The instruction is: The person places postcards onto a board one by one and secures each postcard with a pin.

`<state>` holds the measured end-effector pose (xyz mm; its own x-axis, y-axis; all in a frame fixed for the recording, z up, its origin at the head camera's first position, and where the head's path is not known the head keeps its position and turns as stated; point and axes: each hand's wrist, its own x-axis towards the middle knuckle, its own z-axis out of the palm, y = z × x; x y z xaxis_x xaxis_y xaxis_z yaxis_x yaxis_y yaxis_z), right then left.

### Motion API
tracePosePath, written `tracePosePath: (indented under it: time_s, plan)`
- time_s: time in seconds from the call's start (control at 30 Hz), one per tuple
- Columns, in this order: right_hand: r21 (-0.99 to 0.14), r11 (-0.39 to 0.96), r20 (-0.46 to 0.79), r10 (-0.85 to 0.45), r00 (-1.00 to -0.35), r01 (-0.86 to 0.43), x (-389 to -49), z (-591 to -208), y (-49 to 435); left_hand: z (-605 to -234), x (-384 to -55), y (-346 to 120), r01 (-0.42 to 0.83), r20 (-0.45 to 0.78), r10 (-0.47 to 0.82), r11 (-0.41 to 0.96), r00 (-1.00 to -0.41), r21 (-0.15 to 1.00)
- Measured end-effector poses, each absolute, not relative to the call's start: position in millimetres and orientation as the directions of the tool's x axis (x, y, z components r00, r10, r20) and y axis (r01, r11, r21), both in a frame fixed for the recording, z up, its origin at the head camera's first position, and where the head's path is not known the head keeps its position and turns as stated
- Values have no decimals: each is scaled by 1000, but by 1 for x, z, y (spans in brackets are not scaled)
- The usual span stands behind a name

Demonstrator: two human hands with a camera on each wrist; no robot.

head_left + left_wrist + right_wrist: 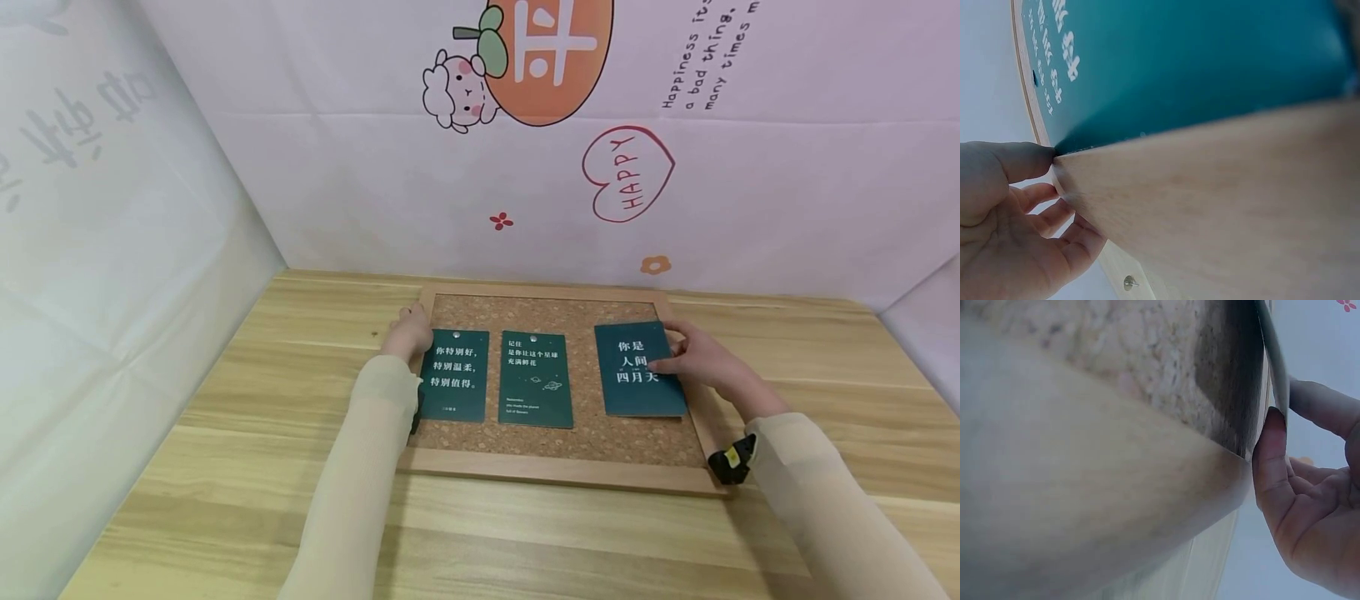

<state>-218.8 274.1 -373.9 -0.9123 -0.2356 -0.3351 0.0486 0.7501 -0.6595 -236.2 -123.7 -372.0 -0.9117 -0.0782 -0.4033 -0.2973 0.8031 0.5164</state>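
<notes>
A cork board [525, 312] with a wooden frame lies on the table, bearing dark green cards with white writing. My left hand [410, 333] holds the left side of the frame, thumb on top beside the left card [454, 392] and fingers curled along the outer side. Silver pushpins show at the top of the left card and the middle card [536, 392]. My right hand [708, 362] pinches the right card [637, 387] by its right edge, thumb on its face. In the right wrist view this card [1277, 356] stands raised off the cork, casting a shadow.
Bare wooden table [247, 433] surrounds the board. A pushpin [1130, 283] lies on the table beside the frame in the left wrist view. Behind the table hangs a white printed cloth [360, 183], with another white cloth [112, 275] along the left.
</notes>
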Motion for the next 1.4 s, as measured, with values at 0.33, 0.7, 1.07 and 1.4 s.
tracePosePath:
  time_s: [0.33,0.7,1.07,1.4]
  plan:
    - [-650,758,-379,-267,-886,50,-218,-378,274,-372,-235,-122,-292,-401,-77,808,-913,511]
    - [-636,771,-370,-282,-885,20,-217,-378,271,-371,-235,-123,-291,-394,-79,807,-916,514]
    - [-597,802,-351,-288,-891,-25,-218,-378,267,-370,-234,-124,-290,-397,-77,809,-914,511]
    - [-540,841,-357,-274,-893,-42,-217,-376,266,-370,-234,-123,-300,-402,-85,805,-912,511]
